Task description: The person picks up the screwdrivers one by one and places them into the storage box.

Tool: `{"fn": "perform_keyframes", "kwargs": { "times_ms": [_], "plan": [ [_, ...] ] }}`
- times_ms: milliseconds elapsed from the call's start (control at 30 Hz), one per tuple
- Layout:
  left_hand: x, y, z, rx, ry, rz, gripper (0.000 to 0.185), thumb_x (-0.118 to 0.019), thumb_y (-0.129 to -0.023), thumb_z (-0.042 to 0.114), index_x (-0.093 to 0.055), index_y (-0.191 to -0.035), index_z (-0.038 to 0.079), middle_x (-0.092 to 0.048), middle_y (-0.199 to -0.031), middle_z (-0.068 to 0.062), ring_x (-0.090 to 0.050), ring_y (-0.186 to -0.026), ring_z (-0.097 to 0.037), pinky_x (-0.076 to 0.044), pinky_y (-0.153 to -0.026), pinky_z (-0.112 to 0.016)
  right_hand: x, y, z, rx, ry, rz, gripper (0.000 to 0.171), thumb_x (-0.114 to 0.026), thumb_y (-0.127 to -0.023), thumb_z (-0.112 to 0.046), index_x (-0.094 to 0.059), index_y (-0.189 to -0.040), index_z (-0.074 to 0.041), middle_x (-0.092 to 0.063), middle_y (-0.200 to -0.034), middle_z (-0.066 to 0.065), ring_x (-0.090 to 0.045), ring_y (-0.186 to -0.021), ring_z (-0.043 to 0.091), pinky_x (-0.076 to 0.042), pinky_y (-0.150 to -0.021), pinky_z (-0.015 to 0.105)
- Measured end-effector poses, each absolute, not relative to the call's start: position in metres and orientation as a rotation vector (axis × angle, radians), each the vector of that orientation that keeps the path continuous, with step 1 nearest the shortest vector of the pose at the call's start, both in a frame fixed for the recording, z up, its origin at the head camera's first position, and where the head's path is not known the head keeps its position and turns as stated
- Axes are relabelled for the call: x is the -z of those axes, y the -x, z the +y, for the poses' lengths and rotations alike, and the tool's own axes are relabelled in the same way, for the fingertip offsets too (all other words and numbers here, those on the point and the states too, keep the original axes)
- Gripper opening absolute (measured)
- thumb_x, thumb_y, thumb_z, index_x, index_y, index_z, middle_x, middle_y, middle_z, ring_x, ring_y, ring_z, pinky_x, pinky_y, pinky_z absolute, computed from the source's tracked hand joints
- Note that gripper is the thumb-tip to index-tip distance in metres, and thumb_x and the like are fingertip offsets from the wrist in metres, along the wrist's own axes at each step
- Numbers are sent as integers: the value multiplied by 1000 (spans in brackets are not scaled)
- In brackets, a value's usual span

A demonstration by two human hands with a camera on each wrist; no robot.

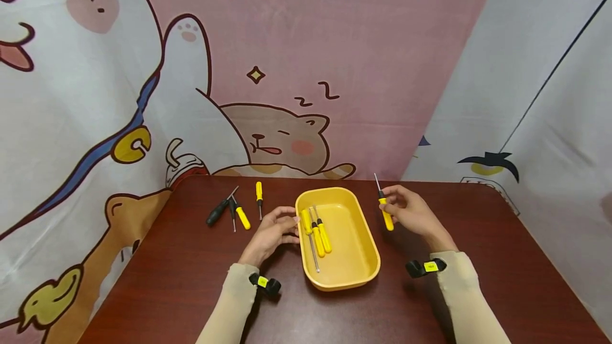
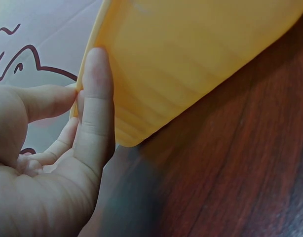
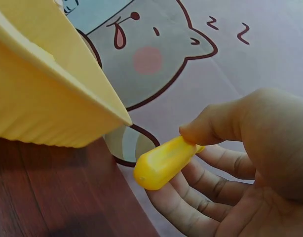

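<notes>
Pinching a yellow-handled screwdriver [image 1: 385, 213] in the right hand [image 1: 410, 211], just right of the yellow tray [image 1: 356, 275]; left hand [image 1: 272, 232] fingers straight against tray's left rim. Loose pinch could probably drop it onto the table [image 1: 478, 238].

Screwdriver [image 3: 164, 162] shaft cut off, prob.

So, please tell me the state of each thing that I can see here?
Yellow plastic tray: upright on the table, holding three screwdrivers.
Three yellow-handled screwdrivers: lying in the tray.
Yellow-handled screwdriver: held by right hand.
Left hand: touching tray's rim.
Three screwdrivers left of the tray: lying on the table.
</notes>
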State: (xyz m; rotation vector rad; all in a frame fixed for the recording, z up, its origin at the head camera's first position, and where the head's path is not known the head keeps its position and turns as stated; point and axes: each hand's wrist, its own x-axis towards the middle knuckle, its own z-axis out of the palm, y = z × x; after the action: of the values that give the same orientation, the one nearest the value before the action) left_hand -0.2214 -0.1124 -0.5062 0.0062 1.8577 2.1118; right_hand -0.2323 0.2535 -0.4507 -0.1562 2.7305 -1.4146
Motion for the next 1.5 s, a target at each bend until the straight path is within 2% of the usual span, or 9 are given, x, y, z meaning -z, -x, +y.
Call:
{"fn": "perform_keyframes", "kwargs": {
  "times_ms": [167, 400, 667, 967, 1133, 1500],
  "plan": [
    [505, 223, -110, -2105, -23, 1854, 43, -64, -102, 16, -49, -140, 4, -69, -104, -14, -69, -82, -20, -65, -73, -36, 445, 229, 248, 1414, 180, 2751, 38, -71, -97, -17, -55, -130, -7, -63, -105, 16, -65, -77, 24, -63, -72, 39],
    [505, 226, -109, -2104, -27, 1858, 44, -66, -101, 17, -49, -140, 5, -68, -101, -10, -68, -82, -19, -65, -73, -35, 440, 225, 238, 1404, 217, 2783, 38, -72, -96, -19, -57, -128, -8, -63, -102, 14, -66, -75, 26, -60, -65, 30],
    [507, 224, -109, -2109, -29, 1849, 47, -68, -100, 19, -48, -140, 3, -69, -104, -13, -69, -82, -19, -64, -73, -35, 439, 222, 225, 1372, 273, 2779, 35, -73, -95, -20, -58, -126, -12, -64, -97, 11, -63, -69, 24, -54, -59, 29],
    [507, 223, -109, -2110, -13, 1856, 45, -68, -100, 18, -50, -138, 4, -69, -105, -13, -69, -82, -19, -65, -73, -35, 434, 221, 213, 1325, 316, 2754, 35, -72, -95, -17, -59, -126, -8, -64, -98, 13, -60, -70, 22, -56, -61, 29],
    [507, 222, -111, -2115, -7, 1853, 44, -68, -100, 18, -50, -139, 5, -69, -103, -11, -69, -82, -19, -65, -72, -35, 437, 222, 203, 1287, 329, 2752, 32, -72, -95, -16, -60, -124, -11, -63, -98, 12, -59, -70, 22, -57, -62, 30],
    [508, 222, -112, -2113, 5, 1854, 43, -66, -101, 17, -50, -139, 5, -69, -104, -12, -69, -82, -20, -65, -72, -35, 436, 225, 188, 1160, 381, 2838, 33, -75, -91, -15, -62, -121, -10, -63, -96, 8, -57, -79, 21, -53, -64, 27]
  ]
}}
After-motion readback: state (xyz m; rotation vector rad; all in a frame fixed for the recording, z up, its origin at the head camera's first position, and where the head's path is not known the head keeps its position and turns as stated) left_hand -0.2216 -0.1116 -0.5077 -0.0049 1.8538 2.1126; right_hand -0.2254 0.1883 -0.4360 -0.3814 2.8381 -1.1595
